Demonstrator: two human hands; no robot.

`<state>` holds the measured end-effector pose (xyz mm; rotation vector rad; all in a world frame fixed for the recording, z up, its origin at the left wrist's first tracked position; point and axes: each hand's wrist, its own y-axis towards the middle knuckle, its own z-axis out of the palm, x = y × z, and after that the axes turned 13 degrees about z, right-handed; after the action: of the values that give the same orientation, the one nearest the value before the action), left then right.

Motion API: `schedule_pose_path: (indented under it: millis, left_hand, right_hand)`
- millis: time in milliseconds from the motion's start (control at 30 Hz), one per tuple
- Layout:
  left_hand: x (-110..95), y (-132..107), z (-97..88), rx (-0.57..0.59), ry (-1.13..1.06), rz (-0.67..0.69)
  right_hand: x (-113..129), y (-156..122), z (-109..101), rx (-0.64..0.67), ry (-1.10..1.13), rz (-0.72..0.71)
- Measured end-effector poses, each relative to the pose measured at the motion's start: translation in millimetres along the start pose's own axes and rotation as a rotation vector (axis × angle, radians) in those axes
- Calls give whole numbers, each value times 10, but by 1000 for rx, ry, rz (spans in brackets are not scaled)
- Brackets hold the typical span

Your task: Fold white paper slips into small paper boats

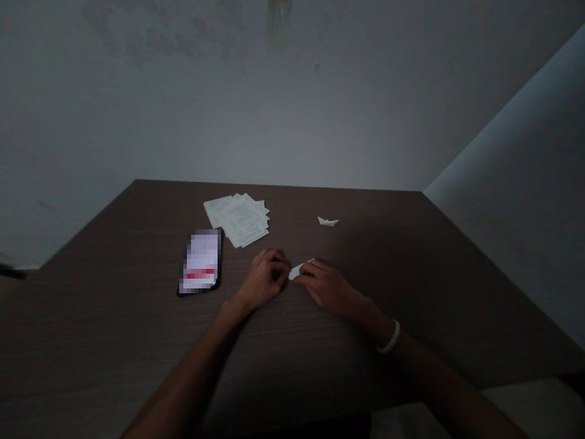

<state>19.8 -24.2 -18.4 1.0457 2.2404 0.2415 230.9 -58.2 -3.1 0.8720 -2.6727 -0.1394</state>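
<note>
A small folded piece of white paper [298, 269] lies on the dark wooden table [114, 317] between my two hands. My left hand [264, 279] pinches its left end with curled fingers. My right hand [325, 284] presses down on its right end, fingers bent over it; most of the paper is hidden under them. A white beaded bracelet [389, 339] circles my right wrist.
A finished white paper boat [328, 221] sits further back on the right. A loose stack of printed paper sheets [240, 218] lies at the back left, with a phone [201, 262], screen lit, in front of it. Walls close off the table's far and right edges.
</note>
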Motion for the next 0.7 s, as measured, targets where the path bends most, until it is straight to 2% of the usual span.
schedule_pose_path:
  millis: [467, 700]
  left_hand:
    - [-191, 14, 19, 22, 161, -83]
    - [-165, 16, -12, 42, 135, -77]
  right_hand:
    - [-33, -94, 13, -53, 65, -5]
    - [-54, -108, 44, -69, 67, -4]
